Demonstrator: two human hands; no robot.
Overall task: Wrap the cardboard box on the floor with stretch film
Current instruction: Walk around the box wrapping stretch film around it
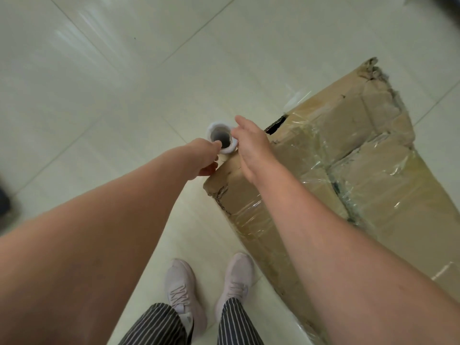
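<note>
A worn cardboard box lies on the tiled floor at right, with clear stretch film across its top and near side. A stretch film roll stands upright at the box's near-left corner; I look down into its dark hollow core. My left hand grips the roll's left side, its fingers curled round the rim. My right hand lies against the roll's right side with its fingers extended over the box's corner. The roll's lower part is hidden behind both hands.
My two feet in pale sneakers stand just left of the box's near side. Glossy white floor tiles spread to the left and far side. A dark blurred object sits at the left edge.
</note>
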